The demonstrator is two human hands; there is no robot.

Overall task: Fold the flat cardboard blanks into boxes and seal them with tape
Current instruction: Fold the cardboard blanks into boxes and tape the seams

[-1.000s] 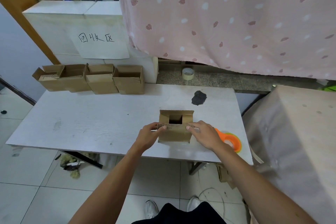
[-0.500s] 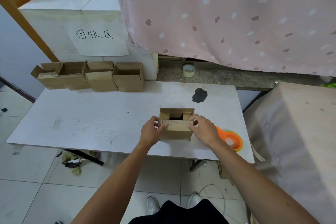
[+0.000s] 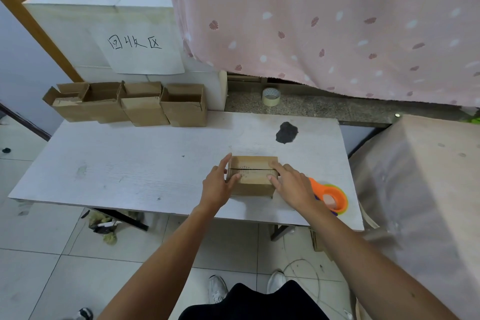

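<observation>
A white sheet of paper (image 3: pixel 145 52) taped to a white block at the back left carries three handwritten black characters, "回收区". Faint printed marks run along the top flaps of the small brown cardboard box (image 3: pixel 253 184); they are too small to read.

That box stands on the white tabletop (image 3: pixel 130 171), near its front edge and right of centre. Its two top flaps are folded down and meet in a thin dark seam across the middle.

The left hand (image 3: pixel 217 184) lies against the box's left side, fingers fairly straight, thumb resting on the near flap. The right hand (image 3: pixel 293 187) covers the right end, fingers spread flat over the flaps and thumb on the near one. Neither grip curls around anything; both press with loose, spread fingers. Both forearms reach in from below.

An orange and green tape dispenser (image 3: pixel 328 196) lies just beside the right hand. A roll of pale tape (image 3: pixel 271 96) stands on the stone ledge behind. Four open brown cardboard boxes (image 3: pixel 130 106) line the back left of the tabletop.
</observation>
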